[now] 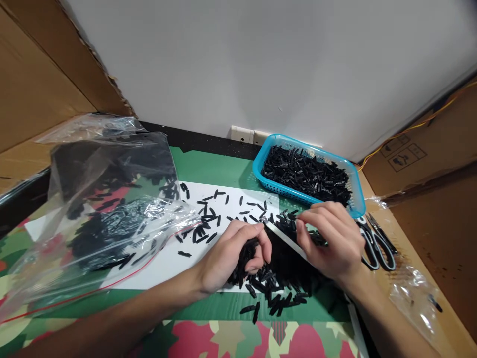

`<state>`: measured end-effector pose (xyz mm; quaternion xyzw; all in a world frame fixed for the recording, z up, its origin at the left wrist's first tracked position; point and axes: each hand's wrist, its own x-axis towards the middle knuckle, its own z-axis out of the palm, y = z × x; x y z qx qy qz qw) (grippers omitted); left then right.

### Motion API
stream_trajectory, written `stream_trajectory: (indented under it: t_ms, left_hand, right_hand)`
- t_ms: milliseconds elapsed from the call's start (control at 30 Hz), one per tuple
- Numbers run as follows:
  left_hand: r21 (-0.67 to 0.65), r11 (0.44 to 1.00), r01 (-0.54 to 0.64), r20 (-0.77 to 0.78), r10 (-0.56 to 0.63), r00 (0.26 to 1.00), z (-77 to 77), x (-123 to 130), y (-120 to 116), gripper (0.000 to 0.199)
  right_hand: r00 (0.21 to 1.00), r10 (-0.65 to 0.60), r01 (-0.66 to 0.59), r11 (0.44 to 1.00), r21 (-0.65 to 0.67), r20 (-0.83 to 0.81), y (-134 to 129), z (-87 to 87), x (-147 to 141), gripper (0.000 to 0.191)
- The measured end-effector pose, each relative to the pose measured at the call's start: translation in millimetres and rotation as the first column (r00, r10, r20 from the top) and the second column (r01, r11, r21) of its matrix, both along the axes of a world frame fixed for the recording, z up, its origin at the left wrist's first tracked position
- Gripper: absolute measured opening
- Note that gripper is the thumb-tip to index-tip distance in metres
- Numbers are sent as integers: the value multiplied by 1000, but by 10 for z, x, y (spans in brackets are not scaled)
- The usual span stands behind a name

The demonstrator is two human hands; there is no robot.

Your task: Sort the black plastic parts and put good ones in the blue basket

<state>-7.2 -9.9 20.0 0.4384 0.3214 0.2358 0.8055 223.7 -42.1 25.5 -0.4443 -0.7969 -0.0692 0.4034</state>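
My left hand (238, 251) is curled, its thumb and index finger pressed together, over a heap of small black strips (274, 296). Black strips show inside the curl of its fingers, but whether it grips them is unclear. To the right, my right hand (331, 238) is closed, thumb against bent fingers, and whatever it holds is hidden. A narrow white strip (286, 238) slants between the hands, one end near my left fingertips and the other running under my right hand. More black strips (206, 219) lie scattered on a white sheet (156, 278).
A blue plastic basket (261, 171) full of black strips stands at the back right. Scissors (378, 248) lie right of my hand, near a crumpled clear wrapper (413, 298). A large clear zip bag (112, 214) with black strips covers the left. Cardboard (428, 164) walls both sides.
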Motion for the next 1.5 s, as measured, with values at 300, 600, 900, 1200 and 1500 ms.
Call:
stream_trajectory:
  t_ms: [300, 600, 900, 1200, 1500]
  left_hand:
    - [-68, 998, -3, -45, 0, 999, 16, 28, -13, 66]
    - [-28, 999, -21, -79, 18, 997, -54, 26, -57, 56]
    - [54, 990, -127, -86, 131, 988, 9, -3, 5, 54]
    - [143, 988, -57, -15, 60, 998, 23, -1, 24, 44]
    - [81, 996, -42, 4, 41, 999, -4, 4, 28, 41]
  right_hand:
    - [947, -104, 47, 981, -188, -305, 55, 53, -124, 27]
    - [908, 145, -316, 853, -416, -393, -149, -63, -499, 19]
    - [871, 62, -269, 890, -368, -487, -107, -21, -395, 13]
    - [856, 21, -285, 853, -437, -517, -86, -11, -372, 9]
    - [813, -14, -337, 804, -491, -582, -82, 10, -350, 8]
